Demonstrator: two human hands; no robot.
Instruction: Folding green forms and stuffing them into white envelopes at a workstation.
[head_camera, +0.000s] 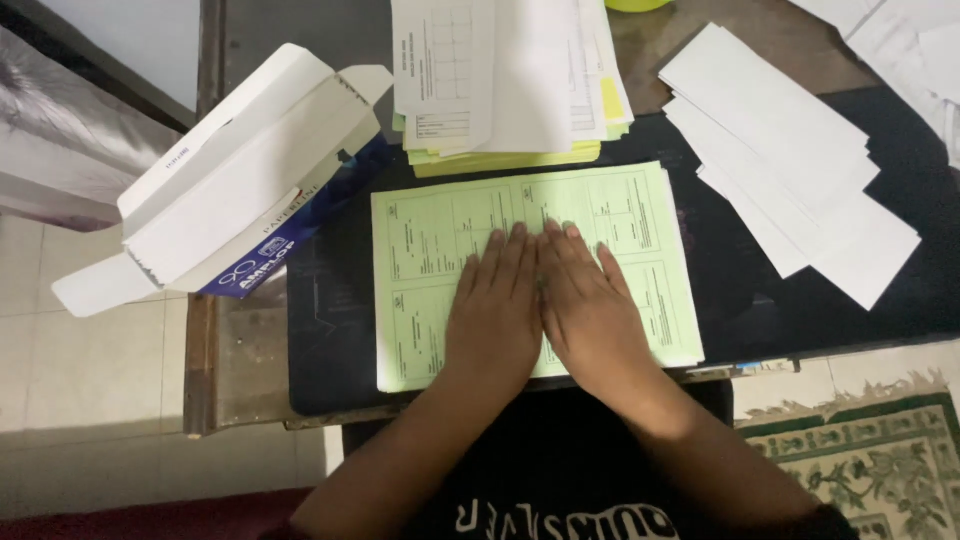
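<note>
A pale green printed form sheet (430, 250) lies flat on the dark desk (330, 340), on top of a thin stack of like sheets. My left hand (495, 305) and my right hand (585, 305) lie side by side, palms down, pressed flat on the middle of the sheet. The fingers of both are stretched out and close together, pointing away from me. Neither hand holds anything.
An open white and blue envelope box (240, 180) hangs over the desk's left edge. A stack of white and yellow-green papers (500, 90) sits behind the sheet. White envelopes (790, 170) are fanned at the right. A patterned rug (870, 460) covers the floor at lower right.
</note>
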